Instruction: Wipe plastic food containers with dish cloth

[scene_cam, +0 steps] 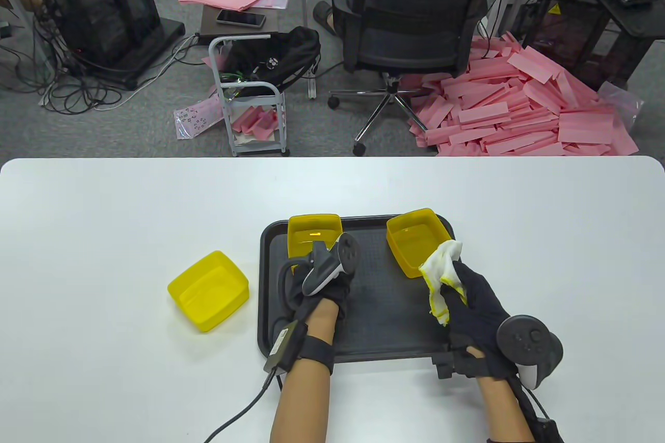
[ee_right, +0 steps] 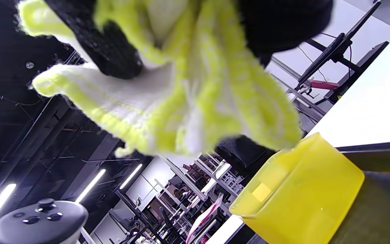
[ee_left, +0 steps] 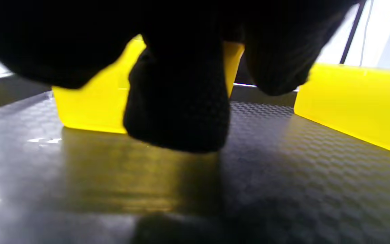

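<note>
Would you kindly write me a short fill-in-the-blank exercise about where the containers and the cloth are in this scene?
1. The dish cloth is held in the person's ____ hand.
2. The number of yellow containers standing on the black tray is ____.
3. The third yellow container sits on the white table, to the ____ of the tray in the table view.
4. The left hand is above the ____.

Missing words: right; two; left; tray

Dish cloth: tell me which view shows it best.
The table view: the whole dish cloth shows there, bunched in the right hand beside a yellow container on the tray. The right wrist view shows it close up but cropped and blurred. The left wrist view misses it.
</note>
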A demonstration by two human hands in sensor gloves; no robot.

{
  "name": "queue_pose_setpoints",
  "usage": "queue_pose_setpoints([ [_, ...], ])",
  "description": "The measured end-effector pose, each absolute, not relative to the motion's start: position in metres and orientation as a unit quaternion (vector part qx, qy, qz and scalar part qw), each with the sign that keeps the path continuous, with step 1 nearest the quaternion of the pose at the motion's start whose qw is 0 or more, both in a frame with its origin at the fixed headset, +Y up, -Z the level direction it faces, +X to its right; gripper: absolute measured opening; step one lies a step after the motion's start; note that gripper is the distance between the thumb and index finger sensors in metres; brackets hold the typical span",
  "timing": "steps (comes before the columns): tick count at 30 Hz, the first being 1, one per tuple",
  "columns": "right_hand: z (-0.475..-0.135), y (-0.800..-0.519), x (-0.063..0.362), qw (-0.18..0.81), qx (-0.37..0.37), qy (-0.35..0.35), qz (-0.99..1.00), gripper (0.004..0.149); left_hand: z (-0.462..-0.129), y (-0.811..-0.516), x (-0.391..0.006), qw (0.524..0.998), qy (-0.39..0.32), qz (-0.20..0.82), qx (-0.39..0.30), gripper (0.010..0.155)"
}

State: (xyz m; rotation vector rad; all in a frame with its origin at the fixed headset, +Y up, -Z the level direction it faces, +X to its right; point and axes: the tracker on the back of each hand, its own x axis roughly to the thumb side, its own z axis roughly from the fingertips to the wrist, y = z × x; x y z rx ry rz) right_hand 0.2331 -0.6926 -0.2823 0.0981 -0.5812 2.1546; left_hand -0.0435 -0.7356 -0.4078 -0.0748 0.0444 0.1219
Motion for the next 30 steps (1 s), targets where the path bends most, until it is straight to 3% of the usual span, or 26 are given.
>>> queue_pose_setpoints([
  [8, -0.283, -0.694, 0.231, 0.445, 0.047, -0.23, 0.864, 0.047, -0.404, -0.746, -0.041, 0.994, 0.072, 0.084, -0.003, 0.049],
  [16, -0.284, -0.699, 0.229, 0.44, 0.047, -0.222, 0.869, 0.047, -0.381, -0.741, -0.056, 0.992, 0.025, 0.114, -0.043, 0.048],
  [30, -0.285, -0.704, 0.226, 0.407, 0.052, -0.22, 0.885, 0.047, -0.323, -0.714, -0.106, 0.966, -0.1, 0.235, 0.043, 0.041],
])
